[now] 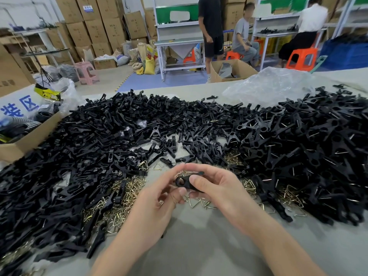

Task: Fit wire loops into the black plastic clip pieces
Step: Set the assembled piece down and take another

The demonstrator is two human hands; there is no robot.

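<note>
Just before the heap of loose black clips, left hand and right hand pinch one black round-eyed plastic clip piece, fingers curled. Steadying it should let a brass triangular wire loop seat squarely.

Grey-green table under heaped black clip pieces, brass wire loops.

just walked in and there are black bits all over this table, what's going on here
A person is working at a table. The left hand and right hand together hold one black clip piece just above it. Brass-coloured wire loops lie scattered beneath, with heaps of black clip pieces all around. Whether a loop already sits in the held piece cannot be told.
</note>
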